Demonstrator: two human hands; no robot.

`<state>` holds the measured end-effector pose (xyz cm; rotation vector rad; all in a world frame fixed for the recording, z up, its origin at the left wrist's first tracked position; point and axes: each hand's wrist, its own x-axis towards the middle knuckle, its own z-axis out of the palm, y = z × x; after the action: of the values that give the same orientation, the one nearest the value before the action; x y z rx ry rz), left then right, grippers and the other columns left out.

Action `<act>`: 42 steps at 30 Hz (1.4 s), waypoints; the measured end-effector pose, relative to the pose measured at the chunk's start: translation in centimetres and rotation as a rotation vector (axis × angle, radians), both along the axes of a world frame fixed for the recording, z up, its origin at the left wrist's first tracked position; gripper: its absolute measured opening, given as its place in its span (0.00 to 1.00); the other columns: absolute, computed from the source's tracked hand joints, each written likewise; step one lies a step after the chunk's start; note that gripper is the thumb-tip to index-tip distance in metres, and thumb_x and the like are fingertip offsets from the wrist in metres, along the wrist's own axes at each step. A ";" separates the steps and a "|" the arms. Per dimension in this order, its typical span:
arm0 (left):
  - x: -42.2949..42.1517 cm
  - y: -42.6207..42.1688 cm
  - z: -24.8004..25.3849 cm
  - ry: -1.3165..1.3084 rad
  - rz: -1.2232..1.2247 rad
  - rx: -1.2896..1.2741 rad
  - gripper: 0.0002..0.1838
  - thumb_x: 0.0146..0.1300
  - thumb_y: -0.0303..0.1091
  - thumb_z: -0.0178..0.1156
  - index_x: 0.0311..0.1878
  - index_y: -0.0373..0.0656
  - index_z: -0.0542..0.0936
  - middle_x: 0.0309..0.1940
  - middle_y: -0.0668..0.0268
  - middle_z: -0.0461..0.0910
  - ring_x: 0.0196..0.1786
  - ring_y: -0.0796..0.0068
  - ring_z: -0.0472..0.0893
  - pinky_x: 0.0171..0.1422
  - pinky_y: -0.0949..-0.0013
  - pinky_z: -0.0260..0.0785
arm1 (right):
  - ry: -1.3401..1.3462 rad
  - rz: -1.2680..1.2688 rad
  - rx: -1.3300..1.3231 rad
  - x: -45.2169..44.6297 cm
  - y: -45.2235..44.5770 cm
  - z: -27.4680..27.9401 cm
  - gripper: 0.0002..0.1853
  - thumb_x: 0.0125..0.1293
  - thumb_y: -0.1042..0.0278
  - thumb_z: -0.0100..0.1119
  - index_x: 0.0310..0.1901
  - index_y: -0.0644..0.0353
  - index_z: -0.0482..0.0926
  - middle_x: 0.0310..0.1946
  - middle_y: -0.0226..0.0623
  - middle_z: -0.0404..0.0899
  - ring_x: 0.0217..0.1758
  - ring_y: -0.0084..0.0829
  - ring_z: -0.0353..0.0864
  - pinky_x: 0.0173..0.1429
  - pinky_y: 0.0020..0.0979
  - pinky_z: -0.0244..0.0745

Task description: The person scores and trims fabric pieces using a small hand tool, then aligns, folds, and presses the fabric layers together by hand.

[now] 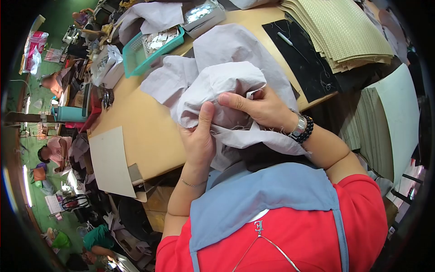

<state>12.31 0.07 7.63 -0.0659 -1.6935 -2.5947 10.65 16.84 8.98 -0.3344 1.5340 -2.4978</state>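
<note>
A pale grey-white cloth [217,84] with frayed edges is bunched up between my two hands, above the near edge of the table. My left hand [198,138] grips its lower left part, thumb pressed on top and fingers hidden beneath the fabric. On the other side my right hand [267,109] pinches the cloth, its thumb pointing left across a fold and the fingers curled behind. One loose end hangs toward my blue apron [263,186]. More of the same pale fabric [231,43] lies spread on the table just beyond my hands.
A teal basket [132,68] with small pale pieces stands at the back left, beside a box [204,20]. Stacked woven-textured sheets [340,31] and a black mat [285,59] with a white-handled tool [285,38] lie at right. A pale board [111,161] overlaps the table's left edge.
</note>
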 end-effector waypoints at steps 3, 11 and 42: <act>0.6 0.0 0.1 0.006 -0.059 0.133 0.15 0.69 0.28 0.63 0.56 0.35 0.77 0.51 0.62 0.81 0.52 0.73 0.80 0.58 0.68 0.74 | -0.108 0.024 0.007 0.3 0.0 0.1 0.15 0.66 0.63 0.69 0.49 0.62 0.81 0.41 0.29 0.85 0.42 0.15 0.80 0.42 0.21 0.76; 0.9 -1.3 1.8 -0.095 -0.150 0.101 0.17 0.68 0.30 0.64 0.57 0.36 0.77 0.51 0.61 0.81 0.52 0.71 0.81 0.58 0.67 0.74 | 0.254 0.075 0.185 -0.4 1.1 -0.2 0.13 0.64 0.65 0.71 0.46 0.60 0.82 0.40 0.27 0.84 0.41 0.15 0.79 0.44 0.24 0.76; -0.2 -1.6 3.5 -0.166 -0.095 -0.160 0.24 0.63 0.28 0.68 0.61 0.34 0.74 0.55 0.60 0.80 0.57 0.70 0.79 0.63 0.66 0.71 | 0.294 0.029 0.186 -0.3 1.9 0.2 0.26 0.57 0.64 0.76 0.55 0.62 0.79 0.50 0.34 0.82 0.56 0.25 0.77 0.61 0.31 0.73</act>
<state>12.07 -1.55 11.08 0.0685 -1.9988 -2.5904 10.35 18.75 9.21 -0.7133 1.8373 -2.3402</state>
